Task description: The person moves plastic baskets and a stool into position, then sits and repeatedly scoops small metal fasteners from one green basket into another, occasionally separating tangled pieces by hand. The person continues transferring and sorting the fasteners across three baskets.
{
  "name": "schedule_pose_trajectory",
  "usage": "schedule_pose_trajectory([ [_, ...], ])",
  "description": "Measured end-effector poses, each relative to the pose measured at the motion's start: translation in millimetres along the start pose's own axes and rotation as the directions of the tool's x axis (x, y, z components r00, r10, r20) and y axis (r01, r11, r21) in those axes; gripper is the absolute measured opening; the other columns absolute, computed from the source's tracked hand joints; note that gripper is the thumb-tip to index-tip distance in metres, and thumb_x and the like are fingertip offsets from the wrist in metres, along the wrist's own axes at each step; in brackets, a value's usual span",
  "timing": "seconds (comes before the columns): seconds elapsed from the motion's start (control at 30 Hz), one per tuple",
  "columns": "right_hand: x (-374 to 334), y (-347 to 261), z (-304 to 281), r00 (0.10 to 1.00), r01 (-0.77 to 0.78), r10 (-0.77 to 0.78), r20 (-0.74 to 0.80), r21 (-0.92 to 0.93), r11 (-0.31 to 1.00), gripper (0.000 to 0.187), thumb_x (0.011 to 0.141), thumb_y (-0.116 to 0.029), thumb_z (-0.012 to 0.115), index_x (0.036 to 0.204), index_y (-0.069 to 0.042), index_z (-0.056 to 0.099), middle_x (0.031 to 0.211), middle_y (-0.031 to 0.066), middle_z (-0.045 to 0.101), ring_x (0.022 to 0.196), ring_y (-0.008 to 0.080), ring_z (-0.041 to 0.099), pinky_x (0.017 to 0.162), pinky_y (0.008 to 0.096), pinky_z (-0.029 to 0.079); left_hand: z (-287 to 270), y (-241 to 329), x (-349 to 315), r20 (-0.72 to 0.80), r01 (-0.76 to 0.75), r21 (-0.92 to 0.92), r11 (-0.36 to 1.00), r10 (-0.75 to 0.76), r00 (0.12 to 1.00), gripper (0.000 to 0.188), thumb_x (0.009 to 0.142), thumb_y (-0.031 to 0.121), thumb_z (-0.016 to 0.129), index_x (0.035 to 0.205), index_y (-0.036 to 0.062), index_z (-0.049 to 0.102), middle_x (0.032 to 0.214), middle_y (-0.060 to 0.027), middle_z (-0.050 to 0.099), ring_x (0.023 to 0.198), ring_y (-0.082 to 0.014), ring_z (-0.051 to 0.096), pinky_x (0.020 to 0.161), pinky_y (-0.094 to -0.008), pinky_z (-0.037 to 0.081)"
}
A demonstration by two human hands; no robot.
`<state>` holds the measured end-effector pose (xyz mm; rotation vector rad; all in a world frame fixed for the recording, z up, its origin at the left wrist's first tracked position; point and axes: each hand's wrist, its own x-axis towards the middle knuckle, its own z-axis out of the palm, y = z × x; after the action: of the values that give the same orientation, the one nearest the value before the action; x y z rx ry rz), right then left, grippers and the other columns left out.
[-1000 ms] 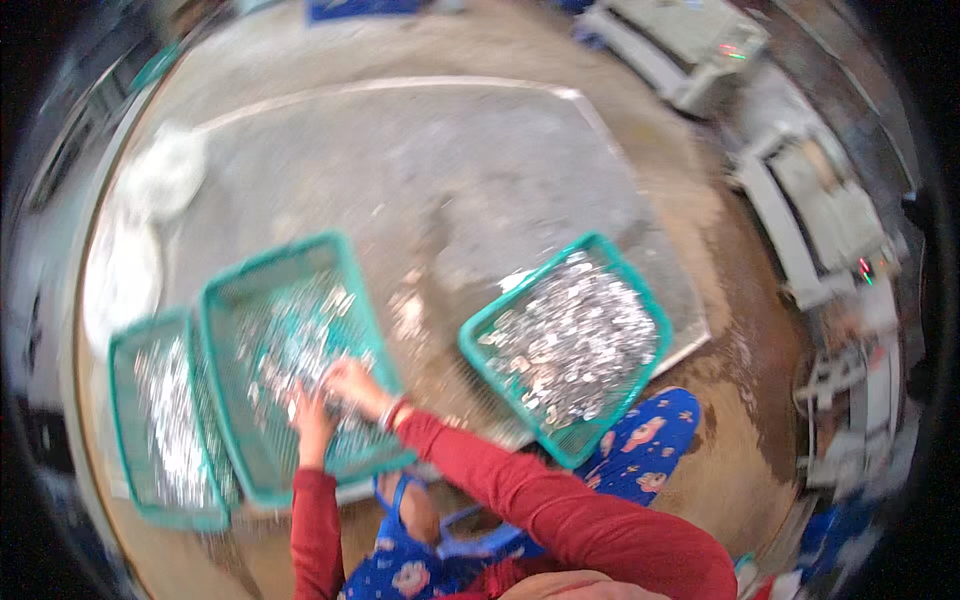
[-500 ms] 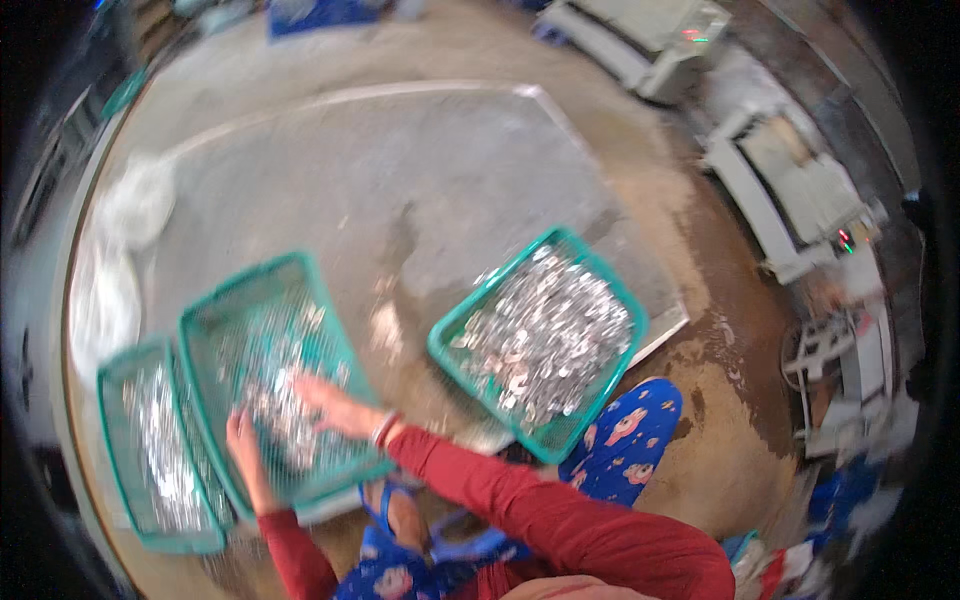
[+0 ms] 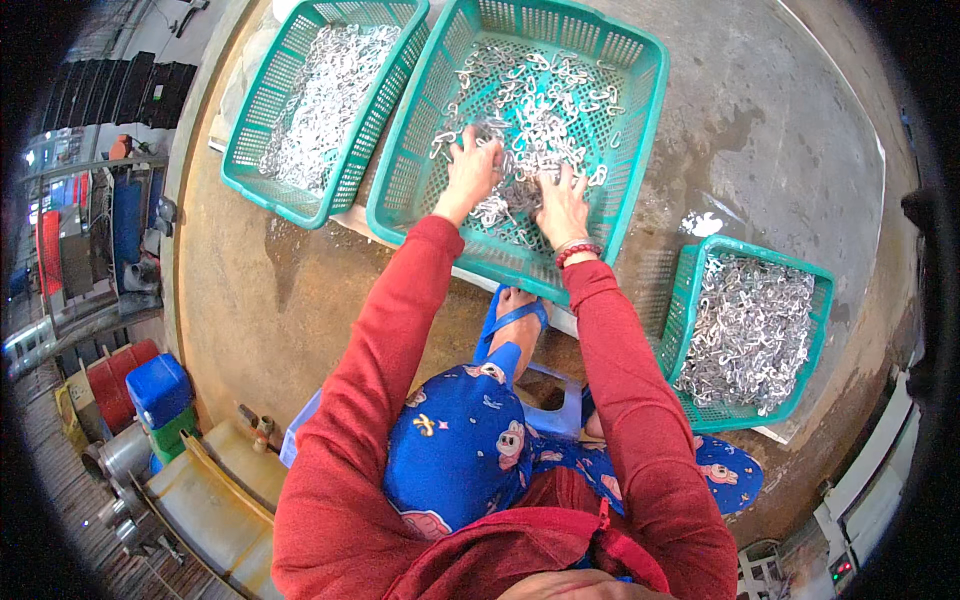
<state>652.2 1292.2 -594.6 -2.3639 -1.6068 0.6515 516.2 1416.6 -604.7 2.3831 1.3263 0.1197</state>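
Note:
Both hands reach down into the large green plastic basket (image 3: 640, 150), which holds loose silver metal hooks (image 3: 545, 125), bent from wire or rod. My left hand (image 3: 475, 172) rests over the hooks left of the middle, its fingers bent and apart. Close beside it, my right hand (image 3: 563, 208), with a red bead bracelet at the wrist, presses its spread fingers onto the near part of the heap. Between the two hands lies a darker, blurred clump of hooks. The fingertips are partly hidden among the pieces, and neither hand visibly grips one.
To the left stands a green basket (image 3: 240, 150) with many hooks in it. A third, fuller green basket (image 3: 820, 330) sits at the right, near my knee. A blue plastic stool (image 3: 550, 390) is under me. Metal cylinders (image 3: 125, 455) and a blue container (image 3: 160, 390) stand far left.
My view has swung toward the left, so the baskets appear higher and further right. My hands, both in the same middle basket, have come down into the hooks.

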Motion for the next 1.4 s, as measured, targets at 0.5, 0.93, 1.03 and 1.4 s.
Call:
schedule_pose_trajectory([
  [0.5,48.0,-46.5,-147.0,0.929,0.305,-0.042,-0.367,0.697,0.649,0.043,0.093,-0.027,0.044,0.124,0.003,0.047,0.125,0.0260,0.048,0.119,0.0402,0.042,0.103,0.0442,0.032,-131.9,27.2,57.6,-0.046,0.009,-0.757,0.654,-0.067,0.997,0.037,0.096,0.023,0.035,0.124,0.0067,0.053,0.118,-0.0130,0.055,0.110,-0.0202,0.052,0.080,-0.0346,0.050],
  [0.93,-194.9,276.2,-175.2,0.579,-0.512,0.617,-0.533,0.351,0.784,0.084,0.075,-0.040,0.070,0.139,-0.001,0.032,0.135,0.0206,0.042,0.128,0.0346,0.035,0.107,0.0415,0.026,-65.2,23.5,97.0,0.075,-0.047,-0.446,0.894,0.090,0.993,0.054,0.079,0.011,0.061,0.131,0.0034,0.046,0.130,-0.0177,0.049,0.121,-0.0266,0.045,0.102,-0.0361,0.034],
  [1.03,-214.3,341.4,-150.7,0.453,-0.809,0.854,-0.256,0.284,0.514,0.107,0.067,-0.068,0.063,0.142,-0.003,0.024,0.140,0.0245,0.034,0.131,0.0412,0.027,0.109,0.0486,0.020,-63.3,35.7,80.1,0.189,0.085,-0.613,0.785,0.041,0.981,0.053,0.080,0.014,0.062,0.131,0.0075,0.048,0.122,-0.0125,0.055,0.098,-0.0185,0.054,0.079,-0.0297,0.045],
  [1.4,-254.1,214.6,-95.9,0.751,-0.658,0.644,-0.149,-0.075,0.750,0.091,0.064,-0.031,0.080,0.141,-0.022,0.032,0.148,0.0261,0.011,0.129,0.0522,0.024,0.092,0.0673,0.032,-94.0,70.9,52.4,0.137,0.064,-0.595,0.801,0.022,0.990,0.049,0.085,0.018,0.060,0.133,0.0141,0.048,0.123,-0.0075,0.052,0.093,-0.0147,0.051,0.072,-0.0279,0.045],
])
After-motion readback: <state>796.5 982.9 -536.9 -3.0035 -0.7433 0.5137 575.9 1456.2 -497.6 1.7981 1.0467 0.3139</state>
